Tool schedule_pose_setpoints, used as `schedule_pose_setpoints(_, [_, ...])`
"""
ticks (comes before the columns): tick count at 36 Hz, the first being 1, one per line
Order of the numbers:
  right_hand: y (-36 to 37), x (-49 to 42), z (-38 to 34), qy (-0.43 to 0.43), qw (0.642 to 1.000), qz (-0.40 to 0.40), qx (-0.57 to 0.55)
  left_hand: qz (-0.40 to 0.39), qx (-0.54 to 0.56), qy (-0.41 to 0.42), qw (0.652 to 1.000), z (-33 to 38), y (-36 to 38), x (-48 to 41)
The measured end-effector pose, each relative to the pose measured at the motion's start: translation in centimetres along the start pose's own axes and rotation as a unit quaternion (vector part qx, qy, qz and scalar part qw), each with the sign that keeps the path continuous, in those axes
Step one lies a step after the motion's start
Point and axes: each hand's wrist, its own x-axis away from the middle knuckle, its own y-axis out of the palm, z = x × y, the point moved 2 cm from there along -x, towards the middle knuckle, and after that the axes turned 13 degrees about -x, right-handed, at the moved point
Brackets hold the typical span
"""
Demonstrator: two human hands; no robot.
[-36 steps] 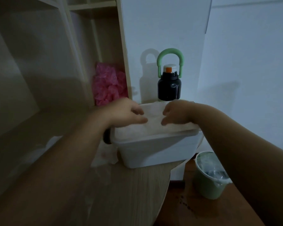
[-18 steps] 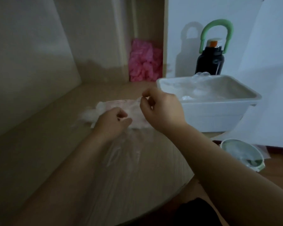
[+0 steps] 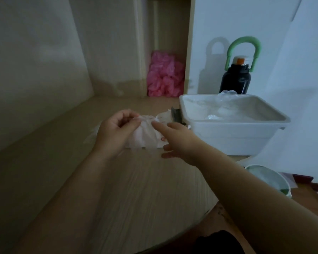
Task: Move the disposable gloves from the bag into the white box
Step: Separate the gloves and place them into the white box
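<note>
A thin whitish plastic bag of gloves [image 3: 145, 134] lies on the wooden desk, just left of the white box [image 3: 233, 129]. My left hand [image 3: 116, 132] pinches the bag's top edge between thumb and fingers. My right hand [image 3: 174, 138] reaches over the bag with its fingers straight, the forefinger touching the bag near my left hand. Clear disposable gloves [image 3: 220, 110] lie crumpled inside the white box.
A pink bundle of plastic [image 3: 163, 74] sits in the shelf corner behind. A black bottle with a green handle [image 3: 236, 77] stands behind the box. A green bin [image 3: 270, 180] is on the floor, right of the desk's curved edge [image 3: 200, 219].
Both hands left the white box and went left to the bag. My left hand took hold of its top edge, and my right hand uncurled and stretched out over the bag.
</note>
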Motion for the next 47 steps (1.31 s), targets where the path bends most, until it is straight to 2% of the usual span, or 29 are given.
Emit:
schedule_pose_setpoints(4, [0.2,0.1,-2.3,0.031,0.991,-0.032,-0.122,0.014,0.092,0.011,0.996,1.9,-0.9,-0.3])
schedule_pose_setpoints(8, [0.2,0.2,-4.0,0.040,0.971,-0.044,-0.232,0.033,0.087,0.033,0.995,2.8,-1.4,-0.3])
schedule_pose_setpoints(11, [0.0,0.2,-4.1,0.061,0.953,0.000,-0.298,0.063,0.080,0.049,0.994,3.4,-1.7,-0.2])
schedule_pose_setpoints(14, [0.0,-0.3,-4.2,0.010,0.929,0.020,-0.369,0.060,0.087,0.057,0.993,4.0,-1.6,-0.1])
schedule_pose_setpoints(16, [-0.2,-0.7,-4.7,-0.054,0.918,0.031,-0.391,0.021,0.095,0.050,0.994,4.0,-1.6,-0.2])
schedule_pose_setpoints(18, [-0.7,-1.1,-5.4,-0.082,0.906,0.024,-0.415,-0.021,0.104,0.043,0.993,4.0,-1.7,-0.2])
schedule_pose_setpoints(19, [-0.9,-1.1,-5.8,-0.071,0.904,0.004,-0.421,-0.032,0.116,0.038,0.992,4.0,-1.8,-0.2])
schedule_pose_setpoints(22, [-1.6,-0.3,-7.0,0.002,0.905,-0.126,-0.407,-0.045,0.169,0.010,0.985,4.2,-1.8,-0.4])
schedule_pose_setpoints(27, [-3.0,0.9,-7.7,0.044,0.885,-0.188,-0.425,-0.071,0.138,0.020,0.988,5.1,-0.3,-1.0])
schedule_pose_setpoints(30, [-4.6,0.4,-7.6,0.016,0.909,-0.150,-0.388,-0.075,0.022,0.076,0.994,6.0,0.8,-1.8])
schedule_pose_setpoints(34, [-8.3,-0.1,-8.3,-0.051,0.948,-0.005,-0.315,-0.073,-0.158,0.142,0.975,7.6,2.5,-3.5])
schedule_pose_setpoints(37, [-11.6,-0.2,-9.0,-0.080,0.962,0.074,-0.251,-0.071,-0.213,0.162,0.961,9.2,4.5,-5.2])
schedule_pose_setpoints(40, [-14.8,-0.2,-9.2,-0.077,0.979,0.149,-0.117,-0.079,-0.275,0.184,0.940,9.8,7.2,-7.0])
schedule_pose_setpoints(42, [-16.7,-0.3,-9.1,-0.060,0.980,0.191,0.003,-0.100,-0.321,0.196,0.921,9.9,9.2,-7.8])
schedule_pose_setpoints(44, [-18.9,-0.8,-8.7,-0.037,0.965,0.227,0.124,-0.128,-0.358,0.212,0.900,9.9,11.4,-8.3])
schedule_pose_setpoints(47, [-21.5,-1.4,-7.6,0.006,0.927,0.252,0.279,-0.201,-0.454,0.224,0.839,9.8,14.4,-8.5])
